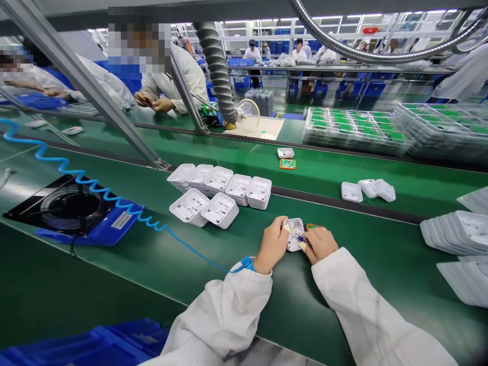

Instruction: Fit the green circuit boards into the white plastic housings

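Between my two hands a white square plastic housing [293, 244] lies over the green table, its open side up with thin wires inside. My left hand [272, 244] grips its left edge with thumb and fingers. A small dark blue part [300, 238] is pinched between the thumb and fingers of my right hand [319, 243], over the housing's right side. Just behind my right fingers an orange-edged green circuit board [313, 227] partly shows. A blue band with a coiled cord is round my left wrist.
Stacked white housings [219, 179] stand left of my hands, more [453, 231] at the far right. Behind, the belt [320, 175] carries loose housings and a board. A small fan [72, 206] lies left; trays [354, 129] of green boards stand behind. A person [183, 76] works across the line.
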Available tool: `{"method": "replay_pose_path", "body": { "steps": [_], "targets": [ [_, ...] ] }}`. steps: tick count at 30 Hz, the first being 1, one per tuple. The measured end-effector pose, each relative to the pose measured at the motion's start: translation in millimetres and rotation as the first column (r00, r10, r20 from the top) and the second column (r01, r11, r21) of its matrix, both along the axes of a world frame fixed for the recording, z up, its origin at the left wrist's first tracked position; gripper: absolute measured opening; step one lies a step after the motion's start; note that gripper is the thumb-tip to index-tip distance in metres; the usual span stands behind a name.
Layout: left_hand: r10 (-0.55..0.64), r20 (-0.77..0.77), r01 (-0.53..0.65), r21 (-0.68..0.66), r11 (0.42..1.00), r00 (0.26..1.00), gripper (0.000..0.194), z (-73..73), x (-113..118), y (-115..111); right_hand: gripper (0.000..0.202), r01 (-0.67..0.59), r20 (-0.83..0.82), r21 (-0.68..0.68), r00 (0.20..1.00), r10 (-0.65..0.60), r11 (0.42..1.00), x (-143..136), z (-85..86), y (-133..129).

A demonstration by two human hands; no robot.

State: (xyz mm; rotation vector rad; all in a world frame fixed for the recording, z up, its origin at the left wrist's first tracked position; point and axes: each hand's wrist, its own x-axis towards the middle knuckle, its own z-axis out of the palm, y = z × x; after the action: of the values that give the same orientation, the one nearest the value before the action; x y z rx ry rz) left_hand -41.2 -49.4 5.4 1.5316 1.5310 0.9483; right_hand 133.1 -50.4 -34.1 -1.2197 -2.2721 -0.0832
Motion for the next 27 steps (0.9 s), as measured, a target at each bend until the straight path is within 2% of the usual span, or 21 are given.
{"method": "replay_pose_path", "body": {
  "steps": [5,7,10,12,14,15,17,19,21,24,27],
  "targets": [
    [-0.101,-0.084,0.103,0.025,0.994,0.991,0.034,3.9,-3,0,0.024,-0.018,0.09,0.075,0.996,0.011,0.997,-3,-4.2,-1],
    [-0.152,-0.116,0.156,0.024,0.987,0.981,0.035,8.7,-4,0,0.024,-0.014,0.113,0.045,0.994,0.009,0.999,-5,-2.4,0],
    [-0.224,-0.142,0.23,0.031,0.973,0.964,0.036,16.3,-7,0,0.017,0.065,0.147,-0.087,0.988,-0.052,0.994,-6,6.4,1],
    [-0.272,-0.136,0.28,0.043,0.959,0.953,0.037,19.4,-8,0,0.017,0.188,0.163,-0.184,0.974,-0.159,0.965,-5,14.9,3],
    [-0.315,-0.103,0.322,0.061,0.945,0.944,0.037,20.2,-9,0,0.029,0.269,0.147,-0.27,0.96,-0.237,0.925,-3,22.8,6],
    [-0.335,-0.081,0.341,0.077,0.937,0.939,0.037,19.8,-9,-1,0.038,0.255,0.129,-0.326,0.966,-0.225,0.91,-2,26.0,7],
    [-0.357,-0.041,0.359,0.108,0.927,0.933,0.037,18.3,-8,-2,0.051,0.131,0.08,-0.47,0.991,-0.105,0.873,-1,30.5,10],
    [-0.359,-0.022,0.359,0.118,0.926,0.933,0.036,16.8,-6,-2,0.052,0.036,0.052,-0.591,0.999,-0.006,0.806,-3,32.7,10],
    [-0.338,-0.038,0.34,0.095,0.936,0.941,0.036,16.3,-5,-1,0.047,0.07,0.074,-0.64,0.997,-0.029,0.765,-5,33.4,8],
    [-0.313,-0.085,0.318,0.049,0.947,0.946,0.035,15.5,-1,2,0.041,0.158,0.105,-0.639,0.987,-0.118,0.753,-11,32.1,3],
    [-0.271,-0.08,0.274,0.027,0.961,0.959,0.035,10.8,2,4,0.04,0.149,0.072,-0.695,0.988,-0.139,0.704,-10,30.7,7]
  ]
}}
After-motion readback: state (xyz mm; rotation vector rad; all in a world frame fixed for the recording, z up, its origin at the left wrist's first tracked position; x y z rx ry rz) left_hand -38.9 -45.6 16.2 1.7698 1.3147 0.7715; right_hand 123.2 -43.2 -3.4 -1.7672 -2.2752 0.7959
